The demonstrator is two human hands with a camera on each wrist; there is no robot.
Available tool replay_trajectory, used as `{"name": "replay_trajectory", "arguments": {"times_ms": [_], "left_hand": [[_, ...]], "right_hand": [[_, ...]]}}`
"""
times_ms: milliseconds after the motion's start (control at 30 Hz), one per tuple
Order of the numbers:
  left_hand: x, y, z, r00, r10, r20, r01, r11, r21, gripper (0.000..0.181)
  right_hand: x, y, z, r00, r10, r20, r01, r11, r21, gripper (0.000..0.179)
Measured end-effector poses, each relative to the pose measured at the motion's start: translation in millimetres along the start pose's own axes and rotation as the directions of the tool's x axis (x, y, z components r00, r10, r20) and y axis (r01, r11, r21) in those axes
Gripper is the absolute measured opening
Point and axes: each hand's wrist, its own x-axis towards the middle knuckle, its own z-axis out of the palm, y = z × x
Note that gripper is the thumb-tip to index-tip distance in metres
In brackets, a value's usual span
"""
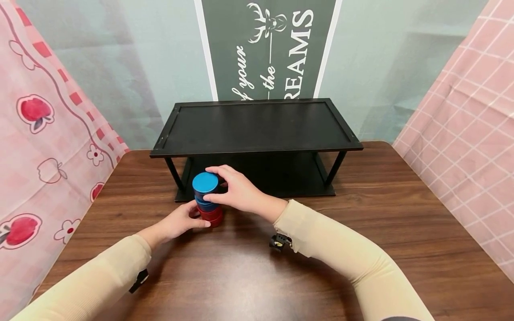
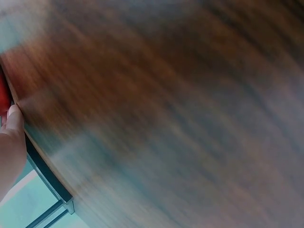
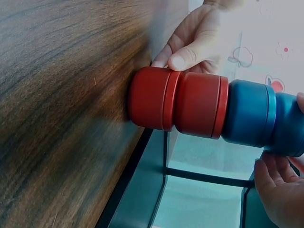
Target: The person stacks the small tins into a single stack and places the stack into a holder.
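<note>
A stack of round tins stands on the wooden table [image 1: 361, 232] in front of the black shelf: two red tins [image 1: 212, 216] below and two blue tins [image 1: 205, 183] on top. My left hand [image 1: 198, 218] curls round the red tins at the base; in the right wrist view its thumb [image 3: 190, 57] lies against the red tins [image 3: 197, 110]. My right hand [image 1: 220, 183] grips the top blue tin from the right side, and its fingers [image 3: 275, 190] show beside that blue tin [image 3: 287, 124]. The left wrist view is blurred and shows only a fingertip [image 2: 13, 121] and table grain.
A low black two-tier shelf [image 1: 257, 127] stands just behind the stack, both tiers bare. Pink patterned cloths hang at the left [image 1: 40, 133] and right [image 1: 462, 125]. A dark banner [image 1: 267, 49] hangs on the back wall.
</note>
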Motion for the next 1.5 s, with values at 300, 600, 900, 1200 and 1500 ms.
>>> {"name": "replay_trajectory", "arguments": {"times_ms": [300,600,900,1200,1500], "left_hand": [[0.0,0.7,1.5,1.000,-0.008,-0.009,0.008,1.000,0.000,0.065],[-2.2,1.3,2.5,1.000,-0.002,-0.003,0.002,1.000,-0.006,0.065],[-0.2,-0.4,1.1,1.000,0.016,0.003,-0.016,1.000,0.017,0.063],[0.8,5.3,-10.5,0.997,0.047,0.062,-0.053,0.994,0.095,0.063],[2.1,7.0,-16.5,0.990,0.107,0.088,-0.123,0.972,0.199,0.045]], "right_hand": [[-0.8,0.1,2.1,1.000,0.008,0.015,-0.008,1.000,0.002,0.063],[-6.0,4.7,2.2,0.996,0.056,0.067,-0.057,0.998,0.012,0.074],[-20.4,25.6,9.7,0.969,0.160,0.188,-0.149,0.986,-0.068,0.083],[-21.8,36.6,21.7,0.926,0.255,0.278,-0.229,0.966,-0.123,0.077],[-15.9,40.1,36.2,0.937,0.237,0.258,-0.217,0.971,-0.104,0.056]]}}
